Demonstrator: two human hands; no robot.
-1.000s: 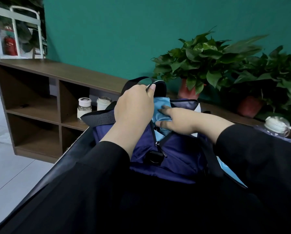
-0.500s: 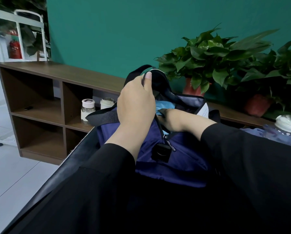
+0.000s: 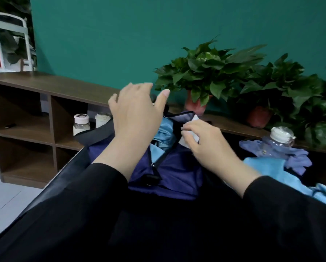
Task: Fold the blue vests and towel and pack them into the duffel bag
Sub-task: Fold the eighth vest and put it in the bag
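Teal wall behind, black worktop (image 3: 44,201) below. Navy duffel bag (image 3: 169,173) on worktop, zip open, light blue cloth (image 3: 165,135) bundled inside opening. Left hand (image 3: 135,114) raised over bag's far end, fingers spread, holding nothing. Right hand (image 3: 205,144) at bag's right rim, fingers curled, pinching white tag (image 3: 193,136). More blue cloth (image 3: 268,167) and clear bottle (image 3: 279,142) at right. Wooden shelf (image 3: 35,114), potted plants (image 3: 211,72) beyond.

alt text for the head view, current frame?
A person's two hands work at an open navy duffel bag with light blue cloth inside: left hand spread open above it, right hand touching a white tag at its opening.
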